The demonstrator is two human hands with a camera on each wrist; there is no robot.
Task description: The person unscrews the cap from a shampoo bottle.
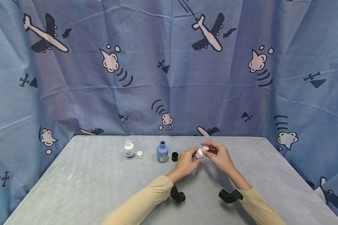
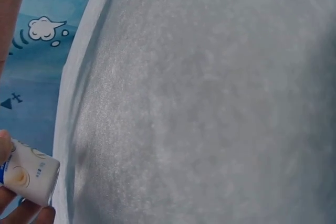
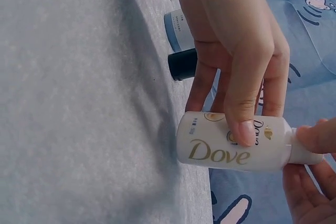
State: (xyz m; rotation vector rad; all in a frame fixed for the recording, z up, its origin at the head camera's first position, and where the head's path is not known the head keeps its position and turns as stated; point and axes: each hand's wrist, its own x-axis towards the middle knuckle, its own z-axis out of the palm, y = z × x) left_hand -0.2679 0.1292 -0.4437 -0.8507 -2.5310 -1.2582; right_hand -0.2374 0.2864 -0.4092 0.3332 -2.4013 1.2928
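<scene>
My left hand (image 1: 185,162) grips a small white Dove bottle (image 3: 231,142), its thumb across the printed side. In the head view the bottle (image 1: 198,154) tilts, its top toward my right hand (image 1: 222,157). Thumb and fingers of that hand pinch the white cap (image 3: 305,155) at the bottle's neck. The right wrist view has the bottle lying sideways in the picture, with the cap at its right end. Only part of the bottle (image 2: 31,174) shows in the left wrist view, with fingertips around it.
Left of my hands, an uncapped blue bottle (image 1: 162,153) stands beside a black cap (image 1: 175,156). Farther left are an uncapped white bottle (image 1: 129,151) and its white cap (image 1: 139,154). A grey-white cloth covers the table (image 1: 81,181); a patterned blue curtain (image 1: 146,78) hangs behind.
</scene>
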